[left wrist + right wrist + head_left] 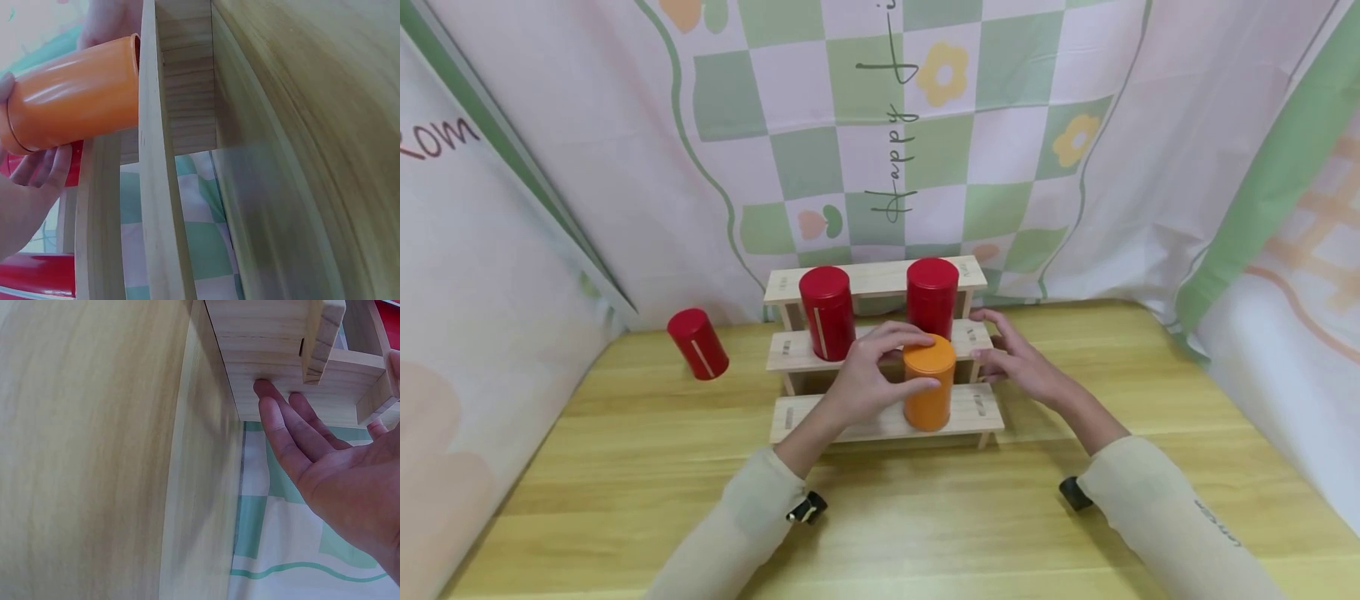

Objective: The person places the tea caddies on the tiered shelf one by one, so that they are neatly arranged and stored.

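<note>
My left hand [867, 382] grips an orange canister [929, 404] near its lid, thumb on the near side and fingers round the back. The canister stands upright at the right part of the lowest step of a three-tier wooden rack [865, 427]; in the left wrist view its base is right at the board. My right hand [1026, 365] is at the rack's right side, holding nothing. In the right wrist view its extended fingers [284, 428] reach the wooden side panel [269, 362]. Two red canisters, one left [829, 317] and one right [931, 292], stand on the middle step.
Another red canister [698, 344] stands on the wooden table [625, 467], left of the rack. Behind the rack hangs a checkered cloth [865, 158], with more printed cloth along both sides. The top step [880, 277] spans the back of the rack.
</note>
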Demonstrator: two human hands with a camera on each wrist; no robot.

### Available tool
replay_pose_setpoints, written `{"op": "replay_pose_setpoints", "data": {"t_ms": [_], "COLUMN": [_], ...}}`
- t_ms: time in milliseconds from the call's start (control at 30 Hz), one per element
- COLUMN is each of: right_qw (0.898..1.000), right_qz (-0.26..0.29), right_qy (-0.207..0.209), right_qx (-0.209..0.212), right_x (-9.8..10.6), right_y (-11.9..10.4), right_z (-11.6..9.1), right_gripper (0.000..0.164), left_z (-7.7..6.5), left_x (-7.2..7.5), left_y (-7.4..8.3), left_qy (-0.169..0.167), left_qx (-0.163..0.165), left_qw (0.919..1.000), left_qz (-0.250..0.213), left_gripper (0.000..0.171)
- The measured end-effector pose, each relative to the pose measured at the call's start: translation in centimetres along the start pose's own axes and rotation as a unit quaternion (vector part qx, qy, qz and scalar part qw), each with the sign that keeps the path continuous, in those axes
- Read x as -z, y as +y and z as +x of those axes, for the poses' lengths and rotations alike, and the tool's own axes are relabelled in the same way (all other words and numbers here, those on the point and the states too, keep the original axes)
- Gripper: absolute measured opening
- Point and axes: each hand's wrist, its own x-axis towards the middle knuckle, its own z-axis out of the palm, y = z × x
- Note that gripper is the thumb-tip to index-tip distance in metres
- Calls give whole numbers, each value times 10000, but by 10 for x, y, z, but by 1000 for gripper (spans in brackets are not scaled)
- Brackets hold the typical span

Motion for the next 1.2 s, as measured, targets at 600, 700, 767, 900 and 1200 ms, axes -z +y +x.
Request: {"op": "replay_pose_setpoints", "data": {"t_ms": [600,700,767,900,1200], "right_qw": [9999,9999,9999,9999,9999], "right_qz": [65,49,45,54,58], "right_qy": [23,38,48,33,33], "right_qx": [78,106,120,115,103], "right_x": [-1,-1,-1,-1,-1], "right_y": [1,2,2,1,1], "right_z": [1,1,1,1,1], "right_gripper": [62,61,61,61,61], "left_z": [-2,-2,-1,-1,-1], "left_x": [-4,-3,-3,-3,-7], "left_y": [0,1,1,0,-1], "left_qy": [-47,-59,-50,-21,48], "left_qx": [-335,-416,-450,-474,-619], "left_qw": [9991,9986,9984,9982,9966], "left_qz": [251,311,329,375,547], "left_gripper": [49,48,48,47,50]}}
